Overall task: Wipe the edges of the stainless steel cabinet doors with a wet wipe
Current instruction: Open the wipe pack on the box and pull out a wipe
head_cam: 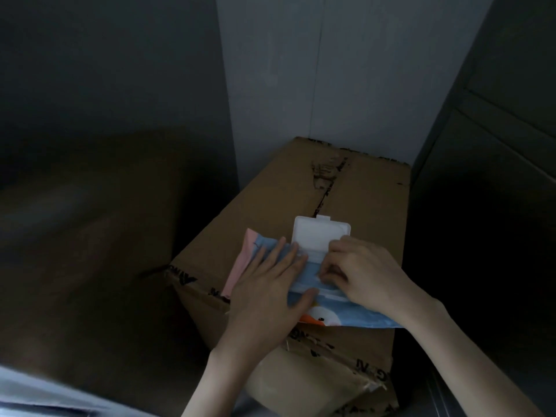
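1. Box [355,200]: brown cardboard, matt and dry-looking. Top face is scuffed, with the paper skin torn rough along the centre seam.
2. Tape [322,346]: thin strip with dark print along the box's near edge, wrinkled and ragged, lifting at the corner.
3. Pack [346,316]: soft plastic film printed blue, pink and orange. Slight sheen, creased.
4. Lid [320,236]: rigid white plastic, smooth, satin finish.
5. Cabinet [496,152]: grey metal panels, smooth, reading dull in the low light.
6. Wall [270,85]: pale, smooth, matt; material not clear.
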The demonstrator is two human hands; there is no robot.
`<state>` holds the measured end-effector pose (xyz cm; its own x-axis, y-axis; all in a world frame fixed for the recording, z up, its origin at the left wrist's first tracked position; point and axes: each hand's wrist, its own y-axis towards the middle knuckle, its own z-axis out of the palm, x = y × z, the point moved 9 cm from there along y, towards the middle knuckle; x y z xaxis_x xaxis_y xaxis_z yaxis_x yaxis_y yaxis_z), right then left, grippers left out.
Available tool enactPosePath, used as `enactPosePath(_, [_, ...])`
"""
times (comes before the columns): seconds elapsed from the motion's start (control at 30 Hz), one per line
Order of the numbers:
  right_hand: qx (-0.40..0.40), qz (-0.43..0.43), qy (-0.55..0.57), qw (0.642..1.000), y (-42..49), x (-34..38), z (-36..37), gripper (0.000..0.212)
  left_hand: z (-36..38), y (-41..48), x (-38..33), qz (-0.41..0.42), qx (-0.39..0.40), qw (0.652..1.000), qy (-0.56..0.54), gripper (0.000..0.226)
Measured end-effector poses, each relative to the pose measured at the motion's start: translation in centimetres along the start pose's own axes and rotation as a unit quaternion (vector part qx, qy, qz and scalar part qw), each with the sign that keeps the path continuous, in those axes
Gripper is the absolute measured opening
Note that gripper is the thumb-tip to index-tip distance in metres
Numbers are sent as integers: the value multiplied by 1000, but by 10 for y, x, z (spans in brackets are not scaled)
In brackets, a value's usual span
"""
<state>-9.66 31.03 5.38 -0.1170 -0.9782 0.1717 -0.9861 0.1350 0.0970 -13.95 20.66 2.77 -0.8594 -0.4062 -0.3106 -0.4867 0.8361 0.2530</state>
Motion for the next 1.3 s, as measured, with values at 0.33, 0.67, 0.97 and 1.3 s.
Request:
enactPosePath(0.33, [-36,-10,97,995,-13,-2,3,16,-6,3,-2,-34,-21,999,-25,78])
enactPosePath(0.67, [-129,53,265,954,-19,-9,-12,38,-13,1,-3,-54,-45,993,-90,72])
enactPosePath(0.97, [-122,64,359,923,-22,-12,-13,24,-12,1,-4,-44,-58,993,-91,62])
enactPosePath(1.3, [-157,56,123,978,-29,-13,-27,20,-12,-3,-7,-54,-75,994,-53,79])
